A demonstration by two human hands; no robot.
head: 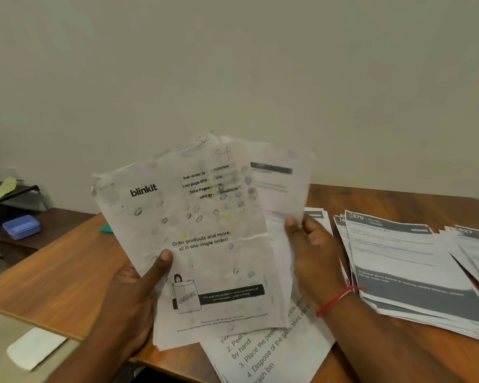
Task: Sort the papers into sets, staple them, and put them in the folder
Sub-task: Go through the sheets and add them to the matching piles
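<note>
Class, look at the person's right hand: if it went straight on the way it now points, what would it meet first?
The fanned papers it pinches: the right hand points up and leftward into them, behind the blinkit page. Past them only the wall seems to lie, though depth is unclear.

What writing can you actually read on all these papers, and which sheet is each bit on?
"blinkit": front sheet, in the left hand.
"Order printouts and more, all in one single order!": same sheet.
"S2": handwritten on the sheet behind.
"670": top of the right stack.
"Dispose of the garlic skins": bottom sheet on the table.
Fanned sheet in the right hand, fine print: too blurred.
</note>
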